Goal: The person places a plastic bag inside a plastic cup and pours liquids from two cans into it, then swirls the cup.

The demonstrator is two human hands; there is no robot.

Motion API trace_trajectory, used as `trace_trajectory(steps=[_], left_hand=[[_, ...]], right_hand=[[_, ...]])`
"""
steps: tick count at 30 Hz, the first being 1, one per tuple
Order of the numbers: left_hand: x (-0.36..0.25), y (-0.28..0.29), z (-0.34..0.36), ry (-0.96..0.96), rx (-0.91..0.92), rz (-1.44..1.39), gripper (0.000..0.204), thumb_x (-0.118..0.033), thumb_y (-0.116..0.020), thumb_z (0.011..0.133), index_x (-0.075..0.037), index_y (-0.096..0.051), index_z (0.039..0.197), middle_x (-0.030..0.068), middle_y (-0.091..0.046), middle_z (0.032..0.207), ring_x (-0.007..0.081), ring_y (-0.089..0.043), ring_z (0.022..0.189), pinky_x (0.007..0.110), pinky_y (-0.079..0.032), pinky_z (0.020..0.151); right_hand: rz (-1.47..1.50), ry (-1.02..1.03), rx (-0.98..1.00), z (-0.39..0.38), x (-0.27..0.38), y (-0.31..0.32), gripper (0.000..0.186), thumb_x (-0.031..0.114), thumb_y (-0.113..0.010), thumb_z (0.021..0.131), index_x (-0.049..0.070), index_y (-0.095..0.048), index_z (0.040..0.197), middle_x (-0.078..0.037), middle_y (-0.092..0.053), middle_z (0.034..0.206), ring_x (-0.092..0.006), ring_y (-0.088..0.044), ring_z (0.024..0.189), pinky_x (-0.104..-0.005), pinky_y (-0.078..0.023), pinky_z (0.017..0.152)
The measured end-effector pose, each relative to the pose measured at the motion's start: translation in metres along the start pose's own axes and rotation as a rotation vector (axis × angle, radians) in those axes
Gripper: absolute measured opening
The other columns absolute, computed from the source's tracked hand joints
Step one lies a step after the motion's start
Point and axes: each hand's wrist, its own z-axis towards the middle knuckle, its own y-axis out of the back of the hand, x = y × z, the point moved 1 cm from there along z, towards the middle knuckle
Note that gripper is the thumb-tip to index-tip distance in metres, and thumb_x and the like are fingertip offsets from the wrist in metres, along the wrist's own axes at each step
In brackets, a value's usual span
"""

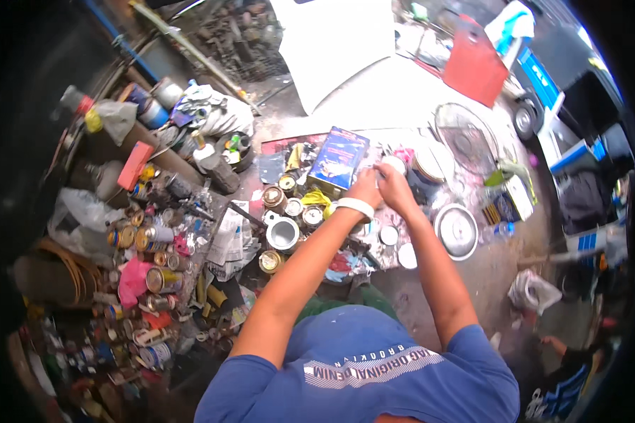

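Observation:
My left hand (365, 187), with a white band at the wrist, and my right hand (395, 186) meet over the work table. The fingers of both are closed and close together; whatever lies between them is too small to make out. Just left of them a blue rectangular tin (340, 156) lies or leans at a slant. A small white round container (394, 164) is right beyond my right fingertips. Closer to my left forearm stand several paint cans, among them a brown-rimmed can (275, 198) and a white metal cup (282, 233).
A large white panel (339, 49) rises at the back. To the right are a round wire guard (466, 139), a round metal dish (456, 232) and a clear bottle (502, 230). Paint cans (164, 280) crowd the left side. Another person's arm (554, 344) shows at lower right.

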Motion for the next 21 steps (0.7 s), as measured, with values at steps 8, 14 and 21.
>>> trace_trajectory(steps=[8,14,21], left_hand=[[0.0,-0.026,-0.049,0.072,-0.097,0.097,0.036,-0.018,-0.056,0.095,0.0,-0.059,0.127,0.0308,-0.053,0.134,0.045,-0.057,0.12,0.05,-0.046,0.104],[0.057,-0.048,-0.267,0.336,0.392,-0.319,0.062,-0.035,-0.065,0.091,0.0,-0.054,0.141,0.0263,-0.057,0.136,0.038,-0.058,0.123,0.046,-0.047,0.103],[0.132,-0.148,-0.544,1.217,0.49,-0.478,0.12,-0.087,-0.053,0.081,-0.007,-0.023,0.164,0.0237,-0.021,0.169,0.0387,-0.02,0.157,0.05,-0.02,0.126]], right_hand=[[-0.058,-0.053,0.271,0.09,-0.11,-0.063,0.074,0.023,-0.072,0.09,-0.006,-0.04,0.15,-0.031,-0.048,0.15,-0.0433,-0.048,0.138,-0.0458,-0.038,0.116],[0.106,0.285,0.071,0.017,-0.087,-0.07,0.058,0.003,-0.061,0.096,-0.006,-0.041,0.149,-0.026,-0.049,0.148,-0.0354,-0.059,0.126,-0.0415,-0.048,0.106],[0.409,0.28,0.616,-0.164,0.051,-0.074,0.043,0.002,-0.06,0.097,-0.001,-0.054,0.14,-0.018,-0.061,0.132,-0.0286,-0.06,0.117,-0.0362,-0.047,0.1]])
